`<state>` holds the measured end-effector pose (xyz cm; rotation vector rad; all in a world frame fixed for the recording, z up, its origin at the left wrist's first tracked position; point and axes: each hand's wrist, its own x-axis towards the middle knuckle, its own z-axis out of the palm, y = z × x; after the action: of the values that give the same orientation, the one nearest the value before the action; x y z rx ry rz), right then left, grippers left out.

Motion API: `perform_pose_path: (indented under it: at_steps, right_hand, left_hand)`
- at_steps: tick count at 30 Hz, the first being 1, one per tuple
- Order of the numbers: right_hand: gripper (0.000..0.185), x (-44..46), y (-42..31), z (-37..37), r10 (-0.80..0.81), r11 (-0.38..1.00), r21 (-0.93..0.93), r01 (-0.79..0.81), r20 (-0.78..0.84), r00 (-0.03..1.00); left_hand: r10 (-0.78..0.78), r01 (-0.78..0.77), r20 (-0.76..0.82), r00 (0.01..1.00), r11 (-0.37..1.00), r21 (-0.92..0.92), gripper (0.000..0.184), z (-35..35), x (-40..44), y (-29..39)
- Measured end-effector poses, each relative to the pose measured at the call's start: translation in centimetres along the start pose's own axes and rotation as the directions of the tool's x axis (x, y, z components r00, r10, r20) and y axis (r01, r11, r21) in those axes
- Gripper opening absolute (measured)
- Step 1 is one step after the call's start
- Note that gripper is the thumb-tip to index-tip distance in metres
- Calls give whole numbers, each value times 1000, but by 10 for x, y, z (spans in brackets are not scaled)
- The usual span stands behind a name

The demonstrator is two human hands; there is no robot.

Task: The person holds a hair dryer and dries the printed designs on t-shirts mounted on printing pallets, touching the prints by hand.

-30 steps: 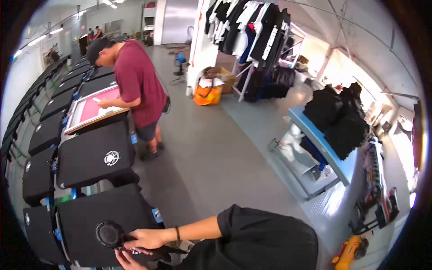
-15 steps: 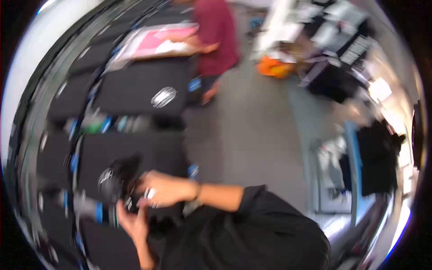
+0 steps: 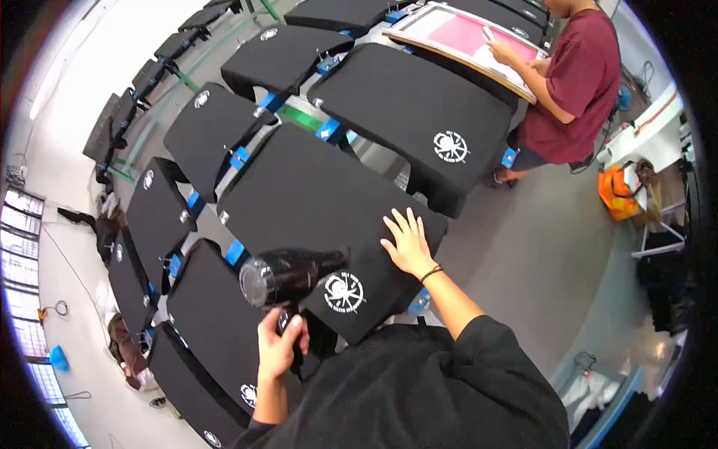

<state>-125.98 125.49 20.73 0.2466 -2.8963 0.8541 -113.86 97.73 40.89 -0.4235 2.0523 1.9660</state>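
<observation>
Left hand [image 3: 278, 346] grips our dryer [image 3: 295, 274] — right hand [image 3: 410, 248] open on cloth [image 3: 318, 179]. Print [image 3: 345, 293] beside grip looks done — rest unclear.

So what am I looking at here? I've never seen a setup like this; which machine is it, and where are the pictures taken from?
There's no robot: these are a person's bare hands, seen by one camera worn on the head, looking forward and down. The left hand grips a black hair dryer by its handle. The right hand is spread, palm down, on the black fabric covering a board. That fabric carries a round white print. More covered boards stand around it in rows. Farther along, a co-worker in a maroon shirt stands by a frame with a pink panel.
</observation>
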Motion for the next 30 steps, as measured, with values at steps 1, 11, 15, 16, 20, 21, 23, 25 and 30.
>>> perform_pose_path:
  at_steps: [1, 11, 15, 16, 20, 21, 23, 25, 30]
  right_hand:
    - [52, 2, 12, 2, -68, 997, -30, 67, -34, 997]
    - [38, 5, 25, 5, -130, 991, 19, 133, -110, 985]
    - [38, 4, 26, 5, -124, 991, 33, 127, -80, 989]
    - [38, 4, 27, 5, -150, 988, 35, 154, -80, 985]
    - [39, 5, 29, 7, -139, 990, 28, 140, -42, 989]
    - [39, 5, 30, 8, -151, 988, 32, 153, -58, 987]
    - [38, 4, 32, 9, -163, 986, 28, 166, -70, 984]
    - [37, 4, 31, 11, -149, 988, 32, 153, -89, 985]
    - [35, 0, 33, 14, -154, 985, 66, 160, -98, 983]
  left_hand:
    - [-14, 14, -30, 999, 1000, -13, 22, 8, -2, 2]
    - [-131, 132, -293, 947, 991, -15, 17, 43, -36, 13]
    - [-168, 149, -295, 941, 985, -86, 17, 52, -46, 13]
    - [-167, 146, -315, 934, 985, -88, 17, 55, -49, 12]
    - [-154, 141, -291, 944, 988, -65, 18, 58, -53, 16]
    - [-156, 125, -296, 942, 985, -119, 18, 57, -55, 13]
    - [-156, 141, -310, 938, 987, -73, 18, 60, -59, 15]
    - [-165, 162, -281, 945, 986, -36, 18, 53, -61, 13]
    - [-134, 125, -188, 973, 990, -58, 17, 35, -62, 1]
